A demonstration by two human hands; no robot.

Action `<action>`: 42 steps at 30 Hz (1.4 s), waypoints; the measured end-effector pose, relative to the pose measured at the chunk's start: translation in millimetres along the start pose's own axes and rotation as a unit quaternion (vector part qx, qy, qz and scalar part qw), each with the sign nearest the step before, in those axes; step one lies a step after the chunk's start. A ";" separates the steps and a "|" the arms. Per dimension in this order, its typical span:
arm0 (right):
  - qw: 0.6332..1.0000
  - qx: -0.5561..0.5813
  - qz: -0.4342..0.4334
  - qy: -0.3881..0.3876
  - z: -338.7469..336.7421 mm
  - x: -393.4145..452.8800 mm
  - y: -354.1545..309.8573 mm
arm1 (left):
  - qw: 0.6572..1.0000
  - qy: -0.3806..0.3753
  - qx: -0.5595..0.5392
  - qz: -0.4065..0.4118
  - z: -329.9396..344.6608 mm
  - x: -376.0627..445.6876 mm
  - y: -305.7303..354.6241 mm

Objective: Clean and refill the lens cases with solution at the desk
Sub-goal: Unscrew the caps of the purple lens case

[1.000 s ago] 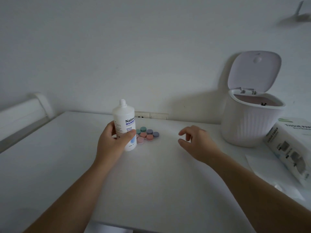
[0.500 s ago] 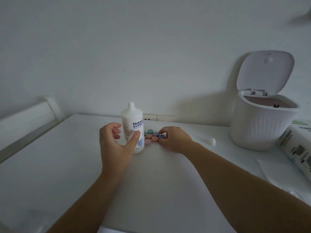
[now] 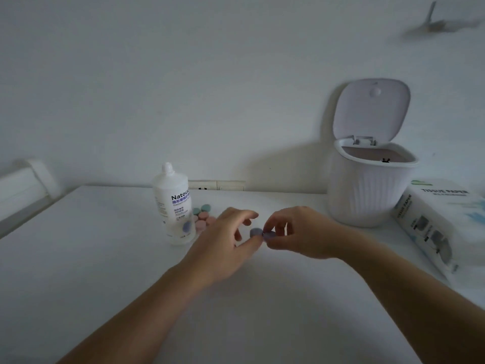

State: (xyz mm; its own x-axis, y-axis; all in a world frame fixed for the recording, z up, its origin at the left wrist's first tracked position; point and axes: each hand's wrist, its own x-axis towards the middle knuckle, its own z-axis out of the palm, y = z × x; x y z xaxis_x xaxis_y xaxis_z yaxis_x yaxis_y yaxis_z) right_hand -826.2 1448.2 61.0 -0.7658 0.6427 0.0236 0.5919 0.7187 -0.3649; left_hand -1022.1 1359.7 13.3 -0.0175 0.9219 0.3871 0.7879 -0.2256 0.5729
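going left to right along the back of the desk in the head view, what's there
white solution bottle → green and pink lens cases → purple lens case held between both hands → white ribbed bin, lid open → tissue paper box

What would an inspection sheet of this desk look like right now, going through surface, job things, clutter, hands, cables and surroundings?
Surface: white desk, dimly lit.
Job's things: purple lens case held up between both hands; green and pink lens cases lying grouped beside the solution bottle, which stands upright; whether its cap is on I cannot tell.
Clutter: tissue paper pack at the right edge.
Hands: left hand touches the purple case with thumb and fingertips; right hand pinches its other end.
Cables: nothing seen.
Surroundings: white bin with its lid flipped open, against the wall; wall socket behind the bottle; white rail at far left.
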 end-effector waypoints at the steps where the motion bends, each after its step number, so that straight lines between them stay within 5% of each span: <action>1: 1.000 -0.009 -0.002 -0.013 -1.5 -12.7 5.8 | 0.999 -0.042 0.003 0.007 5.7 4.0 4.8; 6: 1.000 -0.028 -0.003 -0.013 1.8 -42.1 31.9 | 0.987 -0.156 0.016 0.034 28.4 18.0 22.1; 12: 0.997 -0.016 0.007 0.073 16.9 -44.9 43.8 | 0.992 -0.116 -0.014 0.045 37.4 19.1 18.4; 20: 0.994 0.043 0.027 0.097 29.4 -48.6 46.7 | 0.990 -0.126 -0.052 0.042 41.1 15.4 9.5; 36: 0.997 0.068 -0.015 0.041 29.4 -51.4 44.1 | 0.982 -0.169 -0.083 0.024 42.3 18.1 10.4; 42: 0.994 0.073 -0.030 0.076 26.6 -58.7 43.6 | 0.983 -0.155 -0.096 0.007 40.4 18.9 12.9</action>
State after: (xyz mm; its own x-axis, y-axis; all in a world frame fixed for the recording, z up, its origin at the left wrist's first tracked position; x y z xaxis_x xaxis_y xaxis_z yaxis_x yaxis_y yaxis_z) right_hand -762.2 1434.8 18.9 -0.7450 0.6407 0.1858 0.4955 0.7179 -0.4890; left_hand -987.5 1386.9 -1.1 0.2044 0.9634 0.1733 0.6560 -0.2663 0.7062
